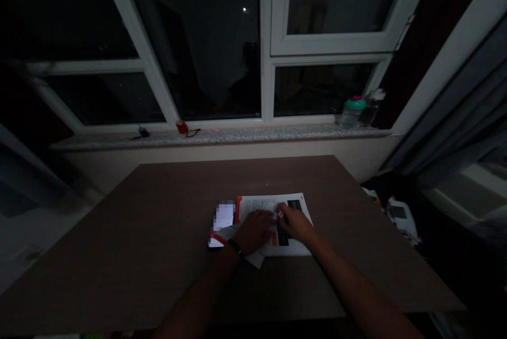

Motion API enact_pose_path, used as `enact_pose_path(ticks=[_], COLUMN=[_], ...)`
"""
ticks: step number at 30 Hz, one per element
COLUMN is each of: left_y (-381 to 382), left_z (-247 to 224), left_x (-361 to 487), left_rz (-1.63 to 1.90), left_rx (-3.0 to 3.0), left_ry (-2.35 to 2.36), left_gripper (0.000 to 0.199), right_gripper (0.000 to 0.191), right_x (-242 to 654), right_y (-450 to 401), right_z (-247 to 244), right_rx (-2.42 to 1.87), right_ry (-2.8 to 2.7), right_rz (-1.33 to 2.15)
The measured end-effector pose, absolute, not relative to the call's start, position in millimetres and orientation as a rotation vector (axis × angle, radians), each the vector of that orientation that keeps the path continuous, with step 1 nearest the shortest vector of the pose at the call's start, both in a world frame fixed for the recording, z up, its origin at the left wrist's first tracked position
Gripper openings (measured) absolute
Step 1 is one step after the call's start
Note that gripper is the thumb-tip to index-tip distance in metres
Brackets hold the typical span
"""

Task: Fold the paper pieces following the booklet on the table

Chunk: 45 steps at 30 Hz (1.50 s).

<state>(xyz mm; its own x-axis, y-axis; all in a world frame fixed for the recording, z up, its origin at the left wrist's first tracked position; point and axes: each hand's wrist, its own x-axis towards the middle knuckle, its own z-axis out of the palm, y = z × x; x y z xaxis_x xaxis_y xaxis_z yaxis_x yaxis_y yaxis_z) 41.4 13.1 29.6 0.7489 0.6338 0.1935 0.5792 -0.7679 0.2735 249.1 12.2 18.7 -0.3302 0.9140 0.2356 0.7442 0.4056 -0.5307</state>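
Observation:
A printed booklet (295,248) with text, dark pictures and orange patches lies on the brown table. My left hand (255,229), a dark band at its wrist, rests on a loose or folded sheet (256,259) over the booklet's left side, its fingers reaching right. Close beside it, my right hand (295,223) is closed, thumb and fingers pinched at the sheet's edge over the booklet's middle. A lit phone (224,216) lies left of the booklet, partly covered by a red-edged paper corner. Dim light hides the exact grip.
The brown table (158,212) reaches towards a granite windowsill (245,134). On the sill stand a teal-lidded bottle (351,112), a clear bottle (371,109) and a small red object (181,127). Papers and a pale device (403,217) lie beyond the table's right edge.

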Motion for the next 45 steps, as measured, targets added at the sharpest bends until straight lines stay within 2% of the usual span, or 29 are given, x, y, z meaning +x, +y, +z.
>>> enact_pose_path(ticks=[18, 23, 28, 45], left_y=[15, 13, 13, 15], left_z=[25, 27, 26, 23], left_x=[38, 37, 36, 38], left_rz=[0.418, 0.423, 0.373, 0.450], left_rx=[2.720, 2.709, 2.723, 2.719], left_ry=[0.956, 0.964, 0.938, 0.966], left_gripper=[0.034, 0.037, 0.049, 0.051], right_gripper=[0.015, 0.014, 0.020, 0.018], right_x=[257, 262, 262, 252], right_y=[39, 36, 33, 16], right_z=[8, 1, 2, 19], right_rx=[-1.737, -1.617, -1.548, -1.316], right_ry=[-2.051, -1.876, -1.832, -2.279], right_rz=[0.254, 0.334, 0.425, 0.440])
